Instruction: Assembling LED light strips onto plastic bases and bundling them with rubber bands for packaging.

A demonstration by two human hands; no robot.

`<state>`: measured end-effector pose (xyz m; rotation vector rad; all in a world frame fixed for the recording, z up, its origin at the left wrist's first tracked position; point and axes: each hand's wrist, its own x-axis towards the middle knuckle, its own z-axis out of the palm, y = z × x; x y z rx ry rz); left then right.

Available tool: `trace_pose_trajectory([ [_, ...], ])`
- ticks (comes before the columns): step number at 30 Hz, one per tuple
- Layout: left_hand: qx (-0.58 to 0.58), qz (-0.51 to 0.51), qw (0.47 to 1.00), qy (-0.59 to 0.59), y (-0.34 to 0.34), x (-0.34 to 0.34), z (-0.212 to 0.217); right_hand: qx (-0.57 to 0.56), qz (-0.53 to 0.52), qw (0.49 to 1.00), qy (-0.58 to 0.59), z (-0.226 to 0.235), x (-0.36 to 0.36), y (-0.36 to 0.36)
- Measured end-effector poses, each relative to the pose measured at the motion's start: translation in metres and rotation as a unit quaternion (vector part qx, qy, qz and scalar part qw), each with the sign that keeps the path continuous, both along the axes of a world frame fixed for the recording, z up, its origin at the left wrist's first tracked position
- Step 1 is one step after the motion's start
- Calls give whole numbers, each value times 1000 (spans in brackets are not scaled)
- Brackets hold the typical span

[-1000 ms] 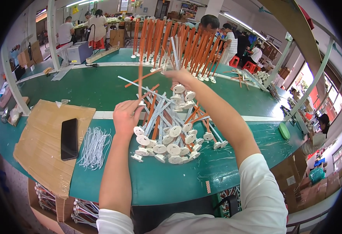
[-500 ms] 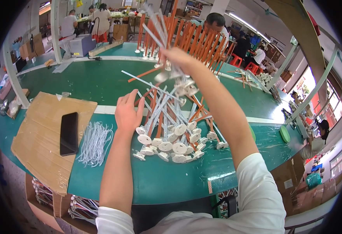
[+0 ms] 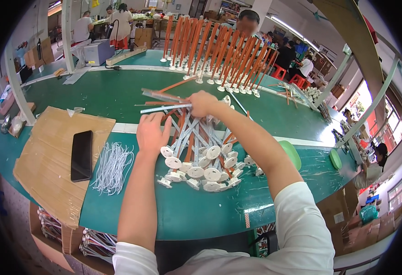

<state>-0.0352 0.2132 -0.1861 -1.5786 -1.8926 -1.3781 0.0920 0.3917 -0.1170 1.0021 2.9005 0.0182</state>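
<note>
Head view: left hand (image 3: 151,133) lies flat, fingers spread, on the pile of white-based rods (image 3: 201,156) at the middle of the green surface (image 3: 118,96). Right hand (image 3: 203,103), at 12 o'clock of the pile, has its grip closed around a few clear rods (image 3: 162,108). Phone (image 3: 81,155) sits on cardboard (image 3: 50,156) at 9 o'clock.

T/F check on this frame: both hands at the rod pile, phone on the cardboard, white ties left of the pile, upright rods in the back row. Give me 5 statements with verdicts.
1. The right hand grips rods at the top of the pile of rods with white round bases. True.
2. The left hand holds the black phone. False: it rests on the pile; the phone lies on the cardboard sheet.
3. The bundle of white ties lies right of the pile. False: left of it.
4. Orange rods stand upright at the table's far side. True.
5. The table is red. False: green.
</note>
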Motion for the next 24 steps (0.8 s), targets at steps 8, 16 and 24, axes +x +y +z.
trace_pose_trajectory([
  [8, -17, 24, 999, -21, 5, 0, 2, 102, -64, 992, 31, 51, 19, 41],
  [16, 1, 19, 999, -46, -7, -1, 6, -285, -102, 773, 558, 121, 76, 2],
  [24, 150, 1, 976, -155, -16, 17, 46, -476, -20, 693, 542, 117, 205, -136],
])
